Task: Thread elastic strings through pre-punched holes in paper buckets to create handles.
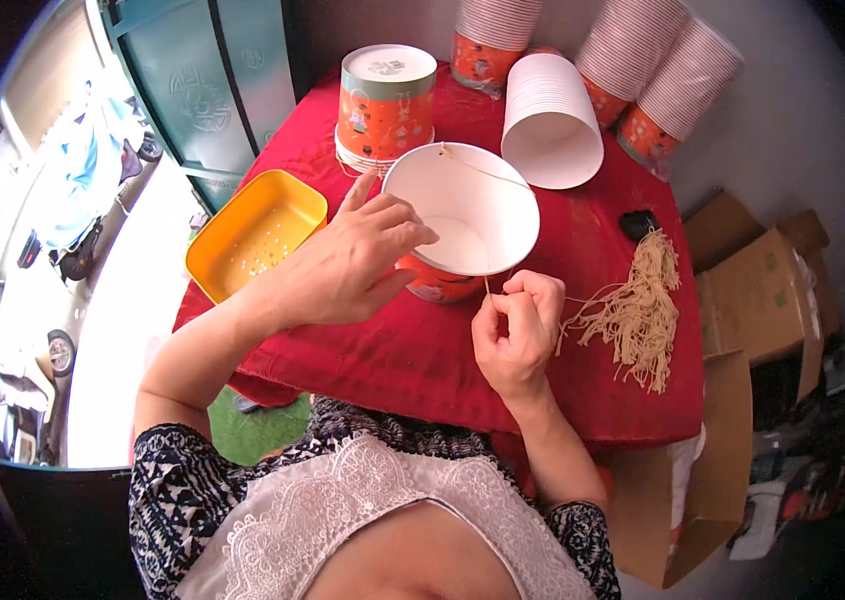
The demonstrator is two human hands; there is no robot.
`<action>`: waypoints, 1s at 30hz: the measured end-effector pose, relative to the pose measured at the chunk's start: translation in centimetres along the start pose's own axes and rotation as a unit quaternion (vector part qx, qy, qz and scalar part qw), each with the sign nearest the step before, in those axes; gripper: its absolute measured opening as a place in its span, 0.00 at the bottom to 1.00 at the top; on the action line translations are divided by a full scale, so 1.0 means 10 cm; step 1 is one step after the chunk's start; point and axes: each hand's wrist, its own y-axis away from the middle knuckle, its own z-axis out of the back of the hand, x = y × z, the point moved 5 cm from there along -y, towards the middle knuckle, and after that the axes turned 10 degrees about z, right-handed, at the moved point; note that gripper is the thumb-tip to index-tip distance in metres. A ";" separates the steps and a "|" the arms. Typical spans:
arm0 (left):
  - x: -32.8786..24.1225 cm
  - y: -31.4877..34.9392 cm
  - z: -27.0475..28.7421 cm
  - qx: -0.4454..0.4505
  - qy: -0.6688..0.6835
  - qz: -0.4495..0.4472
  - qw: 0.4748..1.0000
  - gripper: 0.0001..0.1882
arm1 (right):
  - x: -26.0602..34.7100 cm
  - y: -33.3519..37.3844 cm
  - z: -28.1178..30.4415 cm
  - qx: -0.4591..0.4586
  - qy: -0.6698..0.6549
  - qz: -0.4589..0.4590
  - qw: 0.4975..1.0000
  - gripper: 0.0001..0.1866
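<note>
In front of me a white-lined paper bucket [510,215] with an orange printed outside stands tilted on the table, its mouth facing me. A thin beige string lies across its far inner wall. At the bucket's near left rim is my left hand [368,250], its index finger stretched out and the thumb apart, with nothing visible in it. My right hand [521,335] is closed in a pinch beside the near rim, on a beige string [487,284] that runs up to the bucket. A bundle of loose beige strings [643,310] lies to the right.
An upside-down printed bucket [385,110] stands behind my left hand. A yellow tray [295,200] with small white bits is at left. A stack of white buckets [553,130] lies behind, near several wrapped stacks. Cardboard boxes [753,300] are right of the red-clothed table [393,375].
</note>
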 end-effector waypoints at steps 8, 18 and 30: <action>0.06 -0.24 -0.06 0.037 0.087 0.005 0.995 0.15 | -0.06 -0.05 -0.05 0.015 0.017 0.013 1.000 0.11; -0.02 -0.68 -0.45 0.213 0.134 -0.038 0.967 0.12 | -0.07 -0.08 -0.05 0.022 0.037 0.018 0.999 0.11; -0.04 -0.58 -0.45 0.194 0.124 0.038 0.972 0.10 | -0.22 -0.29 0.26 0.221 -0.022 -0.050 0.974 0.18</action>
